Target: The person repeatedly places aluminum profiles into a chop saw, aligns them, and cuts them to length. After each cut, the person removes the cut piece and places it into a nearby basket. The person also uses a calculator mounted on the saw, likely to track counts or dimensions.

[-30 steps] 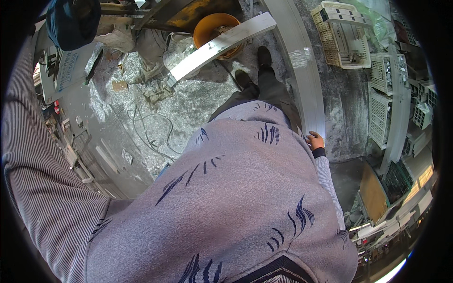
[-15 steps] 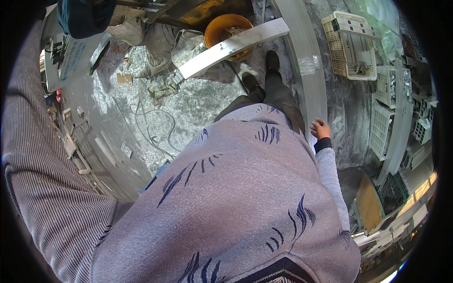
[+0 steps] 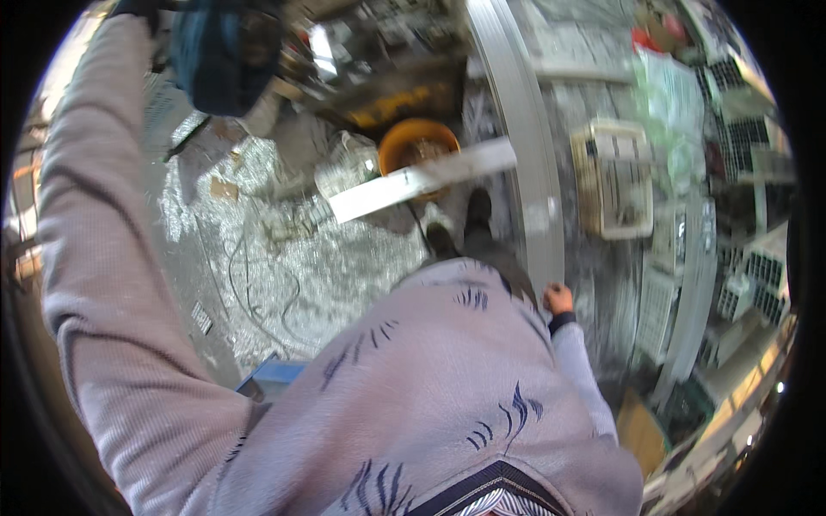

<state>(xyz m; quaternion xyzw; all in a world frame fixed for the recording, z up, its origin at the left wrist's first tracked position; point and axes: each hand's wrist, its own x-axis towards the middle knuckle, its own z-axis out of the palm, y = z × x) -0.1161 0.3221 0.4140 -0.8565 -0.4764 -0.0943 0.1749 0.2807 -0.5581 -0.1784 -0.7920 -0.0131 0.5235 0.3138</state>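
My right hand hangs beside my right hip, next to a long grey metal profile. Its fingers look curled in, though slightly blurred, and whether anything is in them is hidden. My left arm reaches far forward along the left rim, ending in a dark cuff at the top. A dark teal cloth thing hangs large beside that cuff; the left hand's own fingers are hidden. Ahead of my feet, a white bar lies across an orange bucket with loose pieces inside.
A cream plastic crate stands to the right, with more pale crates and another profile beyond. A thin cable loops over the dusty floor at left. A blue box edge shows beside my left side.
My left arm and the dark teal thing have come further into view, toward the right. My view has tipped, so the bucket and bar sit lower. My right hand's fingers look more curled.
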